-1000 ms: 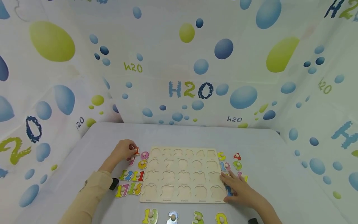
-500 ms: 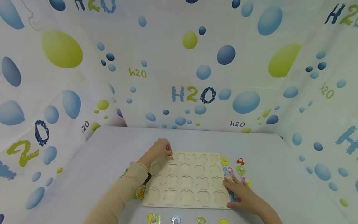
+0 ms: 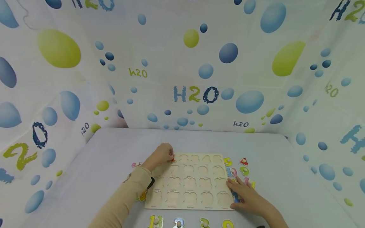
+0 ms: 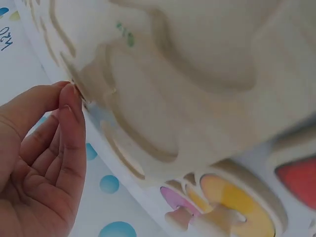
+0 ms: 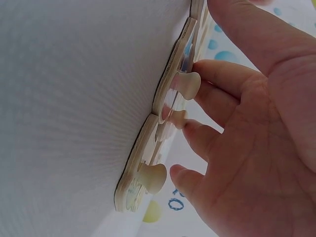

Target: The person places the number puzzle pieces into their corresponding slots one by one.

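Note:
My left hand [image 3: 162,154] pinches a red number puzzle piece [image 3: 173,158], shaped like a 1, at the second recess of the top row of the wooden number board [image 3: 189,208]. In the left wrist view, thumb and fingertips of the left hand [image 4: 54,143] meet right at the board surface [image 4: 207,118]; the piece is mostly hidden behind them. My right hand [image 3: 247,196] lies at the board's right edge, fingers extended over a blue number piece [image 3: 236,197] and others. The right wrist view shows its fingers beside wooden knobs [image 5: 153,177].
Right of the board lie a yellow 5 [image 3: 227,161], a red 4 [image 3: 244,161] and a green 9 [image 3: 244,171]. A blue 2 [image 3: 179,222] and green 3 [image 3: 204,222] lie in the front row. Pieces on the left are partly hidden by the sleeve [image 3: 122,196].
My left hand has carried the red piece from the table left of the board rightward to its top row, then lowered it slightly. The right hand stays at the board's right edge.

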Available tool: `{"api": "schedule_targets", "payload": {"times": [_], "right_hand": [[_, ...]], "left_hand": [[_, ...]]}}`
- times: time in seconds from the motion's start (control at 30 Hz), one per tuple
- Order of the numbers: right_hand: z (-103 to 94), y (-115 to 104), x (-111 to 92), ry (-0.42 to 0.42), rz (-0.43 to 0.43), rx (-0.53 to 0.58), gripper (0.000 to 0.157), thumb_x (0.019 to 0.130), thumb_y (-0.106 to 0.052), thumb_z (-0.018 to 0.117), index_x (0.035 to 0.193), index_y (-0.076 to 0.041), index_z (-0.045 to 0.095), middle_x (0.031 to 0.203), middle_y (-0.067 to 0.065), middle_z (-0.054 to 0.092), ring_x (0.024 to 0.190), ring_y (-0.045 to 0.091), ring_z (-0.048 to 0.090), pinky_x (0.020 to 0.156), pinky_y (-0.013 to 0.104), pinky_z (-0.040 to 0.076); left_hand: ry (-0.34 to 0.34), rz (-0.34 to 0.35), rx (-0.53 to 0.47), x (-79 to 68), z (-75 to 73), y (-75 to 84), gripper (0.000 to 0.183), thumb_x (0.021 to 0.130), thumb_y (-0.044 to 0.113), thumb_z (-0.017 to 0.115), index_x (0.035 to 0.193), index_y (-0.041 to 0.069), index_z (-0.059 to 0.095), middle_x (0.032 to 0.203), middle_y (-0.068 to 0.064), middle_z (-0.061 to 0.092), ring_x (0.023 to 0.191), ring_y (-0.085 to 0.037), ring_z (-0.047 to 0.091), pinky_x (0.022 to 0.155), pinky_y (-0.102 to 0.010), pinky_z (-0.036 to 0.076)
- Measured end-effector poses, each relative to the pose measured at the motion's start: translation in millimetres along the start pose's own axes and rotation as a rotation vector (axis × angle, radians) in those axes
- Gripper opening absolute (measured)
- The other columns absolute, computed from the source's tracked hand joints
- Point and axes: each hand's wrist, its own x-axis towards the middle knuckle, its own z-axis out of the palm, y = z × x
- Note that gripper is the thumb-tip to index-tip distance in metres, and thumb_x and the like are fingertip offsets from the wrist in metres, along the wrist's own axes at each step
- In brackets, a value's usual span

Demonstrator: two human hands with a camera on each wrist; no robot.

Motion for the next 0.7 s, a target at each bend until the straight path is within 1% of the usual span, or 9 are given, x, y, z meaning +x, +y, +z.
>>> {"api": "schedule_targets", "payload": {"times": [0.17, 0.2, 0.27, 0.37, 0.43, 0.47, 0.53, 0.6, 0.7], "right_hand": [[0.5, -0.2, 0.6, -0.005, 0.008, 0.012, 0.081, 0.077, -0.045, 0.069, 0.138, 0.001, 0.042, 0.141, 0.023, 0.037, 0.131, 0.051, 0.015, 0.094, 0.072, 0.007], [0.4, -0.4, 0.8, -0.005, 0.014, 0.017, 0.081, 0.078, -0.045, 0.069, 0.138, 0.002, 0.042, 0.141, 0.023, 0.037, 0.131, 0.050, 0.015, 0.094, 0.072, 0.007], [-0.1, -1.3, 1.0, -0.005, 0.026, 0.022, 0.081, 0.077, -0.045, 0.069, 0.138, 0.001, 0.042, 0.142, 0.022, 0.036, 0.132, 0.049, 0.014, 0.095, 0.071, 0.006], [0.2, -1.8, 1.0, -0.007, 0.033, 0.032, 0.082, 0.077, -0.045, 0.070, 0.138, 0.001, 0.042, 0.142, 0.022, 0.036, 0.132, 0.049, 0.014, 0.095, 0.072, 0.006], [0.6, -1.8, 0.8, -0.011, 0.033, 0.031, 0.082, 0.077, -0.046, 0.069, 0.138, 0.001, 0.042, 0.142, 0.022, 0.037, 0.132, 0.049, 0.014, 0.094, 0.072, 0.006], [0.7, -1.7, 0.7, -0.013, 0.034, 0.027, 0.082, 0.077, -0.047, 0.069, 0.138, 0.001, 0.042, 0.142, 0.022, 0.037, 0.132, 0.049, 0.014, 0.095, 0.072, 0.006], [1.0, -1.4, 0.5, -0.014, 0.039, 0.017, 0.082, 0.077, -0.046, 0.069, 0.138, 0.001, 0.042, 0.142, 0.021, 0.037, 0.132, 0.049, 0.014, 0.095, 0.071, 0.007], [1.1, -1.2, 0.4, -0.009, 0.035, -0.001, 0.081, 0.077, -0.045, 0.070, 0.138, 0.000, 0.042, 0.142, 0.020, 0.037, 0.132, 0.048, 0.015, 0.095, 0.071, 0.008], [0.7, -1.8, 0.6, -0.004, 0.031, -0.021, 0.080, 0.078, -0.044, 0.070, 0.138, 0.000, 0.043, 0.142, 0.019, 0.038, 0.132, 0.048, 0.017, 0.095, 0.071, 0.009]], "left_hand": [[0.014, -0.015, -0.012, -2.6, 3.4, -1.7, 0.010, 0.078, -0.001, 0.072, 0.072, 0.003, 0.064, 0.074, -0.002, 0.057, 0.067, -0.018, 0.053, 0.060, -0.030, 0.046], [0.009, -0.022, -0.020, -3.3, 2.8, -0.7, 0.008, 0.078, 0.000, 0.071, 0.074, 0.002, 0.065, 0.076, -0.004, 0.058, 0.068, -0.018, 0.054, 0.060, -0.031, 0.047], [-0.014, -0.038, -0.039, -5.4, -0.2, 1.3, 0.005, 0.081, 0.001, 0.070, 0.083, 0.000, 0.066, 0.080, -0.006, 0.060, 0.070, -0.018, 0.056, 0.062, -0.031, 0.048], [-0.079, -0.064, -0.075, -11.7, -10.4, 2.8, 0.023, 0.085, 0.005, 0.068, 0.105, -0.004, 0.063, 0.084, -0.008, 0.061, 0.070, -0.019, 0.058, 0.063, -0.032, 0.049], [-0.096, -0.066, -0.094, -18.9, -20.3, -0.1, 0.032, 0.086, 0.006, 0.067, 0.115, -0.004, 0.059, 0.083, -0.008, 0.060, 0.068, -0.018, 0.057, 0.062, -0.032, 0.048], [-0.095, -0.064, -0.096, -23.4, -26.0, -2.4, 0.033, 0.086, 0.006, 0.067, 0.117, -0.004, 0.058, 0.081, -0.007, 0.060, 0.066, -0.018, 0.057, 0.061, -0.032, 0.048], [-0.077, -0.063, -0.090, -34.0, -37.5, -9.3, 0.031, 0.087, 0.004, 0.066, 0.116, -0.003, 0.059, 0.078, -0.006, 0.057, 0.063, -0.017, 0.055, 0.058, -0.031, 0.047], [-0.055, -0.068, -0.088, -46.1, -48.2, -18.6, 0.025, 0.086, 0.004, 0.066, 0.109, -0.003, 0.061, 0.076, -0.005, 0.056, 0.061, -0.017, 0.052, 0.056, -0.031, 0.045], [-0.059, -0.091, -0.054, -64.6, -60.3, -36.0, 0.015, 0.086, 0.007, 0.067, 0.099, -0.001, 0.063, 0.074, -0.004, 0.054, 0.062, -0.018, 0.050, 0.056, -0.031, 0.045]]}}
